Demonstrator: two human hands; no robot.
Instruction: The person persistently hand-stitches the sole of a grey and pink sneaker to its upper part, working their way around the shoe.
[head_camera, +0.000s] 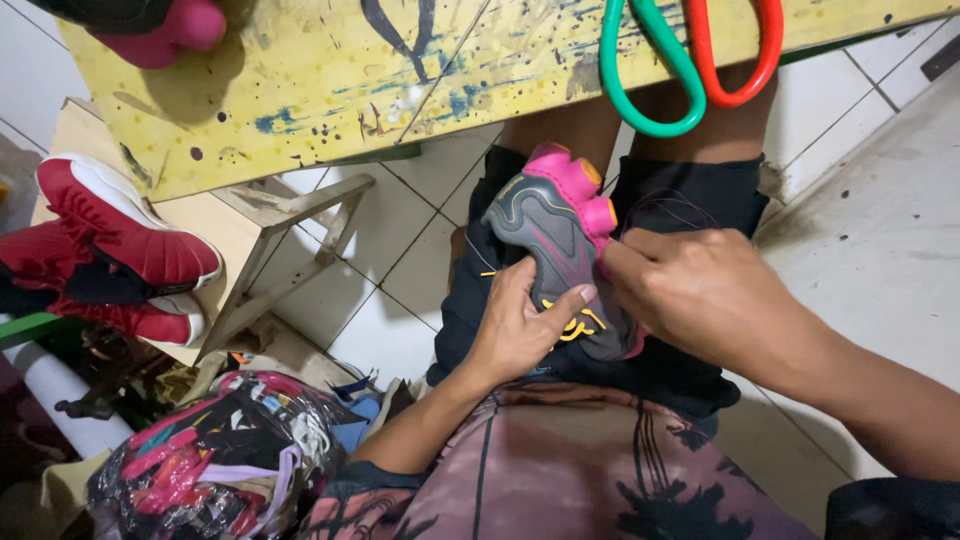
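Observation:
A grey shoe with a pink sole and yellow markings (552, 232) lies on my lap, sole edge turned to the right. My left hand (522, 322) grips its lower part, thumb pressed across the grey upper. My right hand (690, 288) pinches at the pink sole edge, fingers closed; a thin dark thread (668, 208) loops above it. Whether a needle is between the fingers is hidden.
A paint-stained yellow board (340, 80) crosses the top, with green and red scissor handles (690, 60) hanging over its edge. Red and white shoes (130, 235) sit on a wooden stand at left. A clear bag of colourful items (215, 455) lies bottom left. White floor tiles below.

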